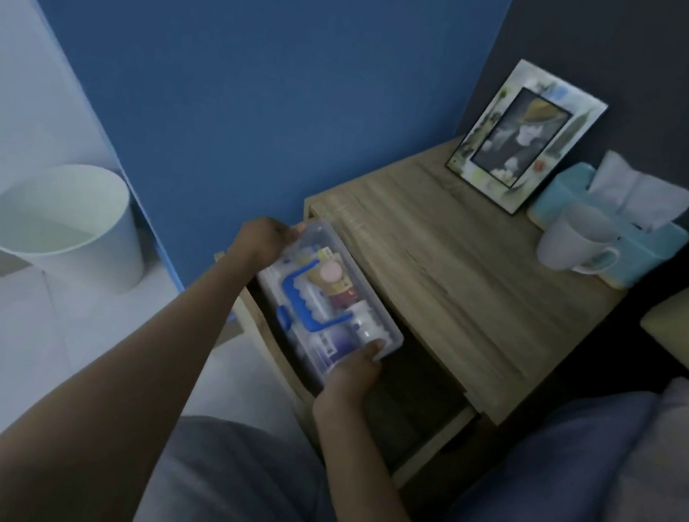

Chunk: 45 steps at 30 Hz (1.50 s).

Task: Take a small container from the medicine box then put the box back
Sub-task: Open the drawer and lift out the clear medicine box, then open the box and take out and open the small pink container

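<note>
A clear plastic medicine box (385,336) with a blue handle (308,305) on its lid is held over the open drawer (435,444) of a wooden nightstand. Small bottles and packets show through the lid, one with a pink cap (330,273). My left hand (266,238) grips the box's far end. My right hand (354,369) grips its near end, thumb on the lid. The box is tilted, its lid shut.
The nightstand top (446,268) carries a photo frame (525,138), a white mug (574,240) and a blue tissue box (654,249). A white waste bin (67,219) stands on the floor at left. Bedding (614,488) lies at right, my lap below.
</note>
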Each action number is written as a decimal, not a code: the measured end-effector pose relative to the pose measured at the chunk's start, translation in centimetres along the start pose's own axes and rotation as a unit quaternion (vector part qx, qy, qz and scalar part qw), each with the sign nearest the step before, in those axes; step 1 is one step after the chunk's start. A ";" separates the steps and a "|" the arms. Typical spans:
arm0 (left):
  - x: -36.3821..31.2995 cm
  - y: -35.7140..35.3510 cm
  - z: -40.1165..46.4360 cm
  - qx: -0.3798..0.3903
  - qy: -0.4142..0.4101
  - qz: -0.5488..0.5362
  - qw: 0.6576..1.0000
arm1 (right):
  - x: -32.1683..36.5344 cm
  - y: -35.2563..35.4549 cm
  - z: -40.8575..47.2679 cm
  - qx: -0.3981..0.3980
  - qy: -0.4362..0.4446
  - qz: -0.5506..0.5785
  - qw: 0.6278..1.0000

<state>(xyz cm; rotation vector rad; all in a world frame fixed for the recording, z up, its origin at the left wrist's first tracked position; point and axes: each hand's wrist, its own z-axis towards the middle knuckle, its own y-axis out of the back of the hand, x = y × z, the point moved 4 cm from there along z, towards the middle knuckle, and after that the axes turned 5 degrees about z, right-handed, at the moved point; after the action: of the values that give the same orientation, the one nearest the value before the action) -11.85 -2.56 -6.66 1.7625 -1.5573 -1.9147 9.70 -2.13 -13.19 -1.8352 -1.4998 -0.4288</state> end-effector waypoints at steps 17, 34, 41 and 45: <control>-8.4 2.2 2.2 -0.084 -0.002 0.034 0.996 | 19.0 -6.9 6.2 0.047 0.126 -0.281 0.950; -12.4 -6.2 8.6 -0.137 0.035 0.050 0.989 | 27.2 -8.7 17.6 0.119 0.203 -0.360 0.903; -12.0 -6.5 8.0 -0.192 0.033 0.030 0.980 | 26.2 -8.4 17.6 0.140 0.253 -0.299 0.909; -12.2 -6.7 7.1 -0.205 0.004 -0.059 0.977 | 26.0 -8.3 17.6 0.131 0.265 -0.309 0.904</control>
<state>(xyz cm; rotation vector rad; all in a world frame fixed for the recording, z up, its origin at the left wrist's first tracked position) -10.00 12.79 -4.56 1.7035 -0.9752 -2.0892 5.66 29.23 -5.64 -0.8933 -1.6109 -0.8939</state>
